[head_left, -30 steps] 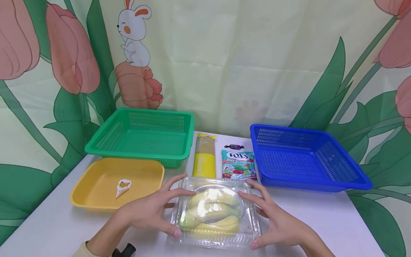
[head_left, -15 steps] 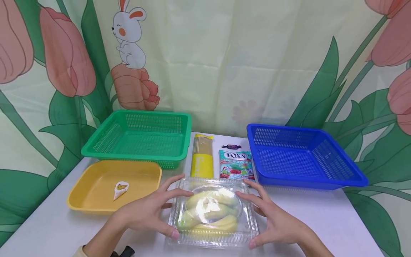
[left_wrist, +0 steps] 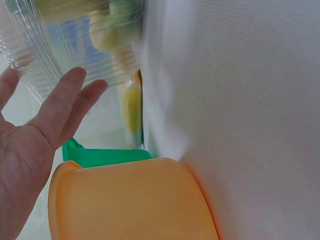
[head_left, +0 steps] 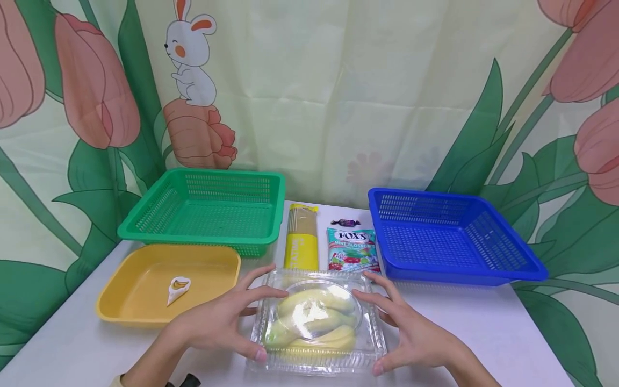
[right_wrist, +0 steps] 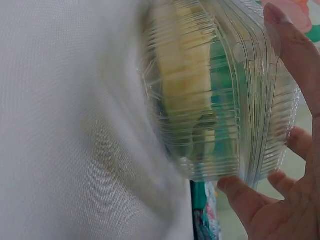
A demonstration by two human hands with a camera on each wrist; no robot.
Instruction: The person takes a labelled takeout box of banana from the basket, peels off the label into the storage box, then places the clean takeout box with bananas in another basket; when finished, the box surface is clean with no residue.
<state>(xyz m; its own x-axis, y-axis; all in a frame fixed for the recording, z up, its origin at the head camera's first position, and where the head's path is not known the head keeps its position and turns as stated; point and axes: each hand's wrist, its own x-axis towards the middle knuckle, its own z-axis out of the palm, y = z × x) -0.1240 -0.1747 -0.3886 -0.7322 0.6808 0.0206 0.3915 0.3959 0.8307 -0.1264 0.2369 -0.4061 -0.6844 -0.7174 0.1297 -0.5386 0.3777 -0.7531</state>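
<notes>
A clear plastic clamshell container [head_left: 314, 365] with bananas [head_left: 333, 341] inside sits on the white table, its lid down. My left hand [head_left: 220, 317] holds its left side, thumb at the front corner and fingers spread over the lid edge. On the opposite side, my right hand [head_left: 416, 336] holds the container in the same way. The left wrist view has the fingertips [left_wrist: 75, 75] against the ribbed plastic wall. In the right wrist view the right hand's fingers reach around the ridged rim [right_wrist: 257, 100].
Left of the container stands a yellow tray [head_left: 126, 314] with a banana-printed paper piece [head_left: 179, 289]. Behind are a green basket [head_left: 203, 239], a yellow noodle packet [head_left: 302, 242], a Fox's candy bag [head_left: 353, 248], a wrapped candy [head_left: 345, 222] and a blue basket [head_left: 459, 274].
The head view has turned slightly, so everything sits a little further left in it. Both hands keep the same hold on the container, which stays in place.
</notes>
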